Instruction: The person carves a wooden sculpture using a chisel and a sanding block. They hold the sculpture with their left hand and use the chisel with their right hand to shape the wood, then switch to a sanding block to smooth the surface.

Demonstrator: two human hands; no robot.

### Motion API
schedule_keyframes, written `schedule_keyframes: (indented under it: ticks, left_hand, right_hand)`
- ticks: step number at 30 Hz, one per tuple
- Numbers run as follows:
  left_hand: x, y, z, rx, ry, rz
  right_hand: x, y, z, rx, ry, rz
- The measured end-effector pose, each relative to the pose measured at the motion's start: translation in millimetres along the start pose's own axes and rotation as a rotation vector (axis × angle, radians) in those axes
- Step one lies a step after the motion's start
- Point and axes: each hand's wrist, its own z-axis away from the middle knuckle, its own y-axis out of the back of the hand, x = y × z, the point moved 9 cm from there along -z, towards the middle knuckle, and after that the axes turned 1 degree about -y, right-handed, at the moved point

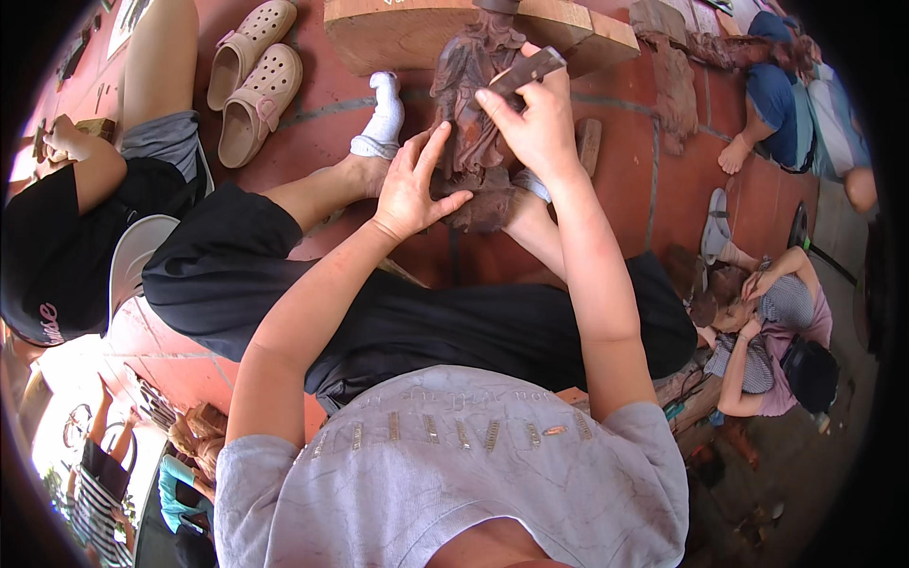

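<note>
A reddish-brown carved wooden figure [471, 90] in draped robes leans against a thick timber block, its rough base toward me between my feet. My left hand [414, 189] steadies its lower left side, the thumb on the base and the forefinger stretched along the robe. In my right hand [540, 123] is a dark, flat, strip-shaped tool [526, 72], pinched between thumb and fingers across the figure's upper right side. The tool's exact kind and its lower end are hard to make out. My hand partly hides that side of the carving.
The timber block [388, 33] lies across the tiled floor beyond the figure. Beige clogs [260, 118] sit at the upper left. A small wood piece [589, 147] is near my right wrist. Other people sit close on both sides, including one in a pink top [805, 312]. Carved wood [674, 95] lies upper right.
</note>
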Motion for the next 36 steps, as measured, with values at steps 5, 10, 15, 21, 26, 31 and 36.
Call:
schedule_keyframes:
  ticks: [5,10,15,21,26,31,36]
  left_hand:
    - [1,3,-2,0.036,-0.041,-0.026]
    - [2,1,-1,0.001,-0.009,-0.032]
    - [-2,0,0,0.003,-0.002,-0.025]
    - [1,-1,-1,-0.005,0.0,-0.001]
    - [2,2,1,0.015,-0.016,-0.024]
    - [2,2,-1,0.011,-0.018,0.0]
    - [2,2,-1,0.01,-0.014,-0.012]
  right_hand:
    - [32,2,-14,-0.041,-0.173,-0.199]
    - [14,2,-5,-0.027,0.039,-0.102]
    - [29,3,-11,-0.05,-0.064,-0.154]
    - [8,2,3,-0.038,0.023,-0.132]
    - [27,5,-14,-0.022,-0.145,-0.21]
    - [8,-1,1,-0.032,0.052,-0.133]
    - [33,6,-8,0.029,-0.084,-0.208]
